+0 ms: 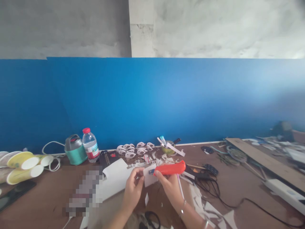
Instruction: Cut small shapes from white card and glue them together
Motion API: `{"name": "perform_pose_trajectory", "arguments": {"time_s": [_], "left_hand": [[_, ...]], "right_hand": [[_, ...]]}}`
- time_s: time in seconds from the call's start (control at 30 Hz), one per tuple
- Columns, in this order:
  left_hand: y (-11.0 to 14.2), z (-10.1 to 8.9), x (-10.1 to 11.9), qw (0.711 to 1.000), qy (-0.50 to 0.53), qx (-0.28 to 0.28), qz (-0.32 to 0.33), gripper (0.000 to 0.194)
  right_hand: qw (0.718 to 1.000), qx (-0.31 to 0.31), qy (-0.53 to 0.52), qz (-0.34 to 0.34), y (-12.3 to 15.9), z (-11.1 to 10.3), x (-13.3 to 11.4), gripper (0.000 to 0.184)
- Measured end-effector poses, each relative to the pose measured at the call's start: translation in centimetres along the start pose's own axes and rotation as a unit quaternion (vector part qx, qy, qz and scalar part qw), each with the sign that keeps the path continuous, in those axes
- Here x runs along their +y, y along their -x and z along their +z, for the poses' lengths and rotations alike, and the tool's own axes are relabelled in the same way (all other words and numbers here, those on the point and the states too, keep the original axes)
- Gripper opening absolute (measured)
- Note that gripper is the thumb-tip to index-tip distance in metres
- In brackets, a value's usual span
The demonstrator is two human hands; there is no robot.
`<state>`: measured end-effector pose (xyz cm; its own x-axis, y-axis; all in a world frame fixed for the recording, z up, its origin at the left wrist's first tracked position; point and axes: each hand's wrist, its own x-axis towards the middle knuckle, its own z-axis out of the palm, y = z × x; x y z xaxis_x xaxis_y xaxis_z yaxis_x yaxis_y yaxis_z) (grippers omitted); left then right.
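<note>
One red cutter (170, 168) fast in right hand (170, 188), one paper (150, 180) fast in left hand (132, 187).

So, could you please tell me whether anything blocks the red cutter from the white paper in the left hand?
Nothing visible does: the red cutter, in the right hand, visually overlaps the white paper that the left hand holds. Contact is unclear.

Right hand (169, 188): bare; slim silver-coloured bangle (183, 207) at the wrist, five o'clock in view; second shiny metallic band (206, 224) farther up the forearm (192, 215), also five o'clock. Left hand (132, 190): bare.
</note>
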<state>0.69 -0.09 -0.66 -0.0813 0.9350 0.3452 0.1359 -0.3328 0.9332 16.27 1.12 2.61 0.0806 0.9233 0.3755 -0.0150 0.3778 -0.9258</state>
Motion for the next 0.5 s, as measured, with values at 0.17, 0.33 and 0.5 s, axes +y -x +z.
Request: {"name": "perform_pose_trajectory", "arguments": {"time_s": [0.17, 0.33, 0.5], "left_hand": [[0.02, 0.01, -0.02, 1.000, 0.001, 0.002, 0.004, 0.025], [0.00, 0.05, -0.21, 1.000, 0.004, 0.016, 0.008, 0.024], [0.03, 0.10, -0.39, 1.000, 0.003, 0.024, 0.006, 0.025]], "right_hand": [[1.000, 0.009, -0.006, 0.018, -0.03, -0.06, -0.11, 0.029], [0.999, 0.034, -0.012, 0.034, -0.20, -0.08, 0.34, 0.033], [0.998, 0.040, -0.016, 0.046, -0.36, 0.02, 0.67, 0.035]]}}
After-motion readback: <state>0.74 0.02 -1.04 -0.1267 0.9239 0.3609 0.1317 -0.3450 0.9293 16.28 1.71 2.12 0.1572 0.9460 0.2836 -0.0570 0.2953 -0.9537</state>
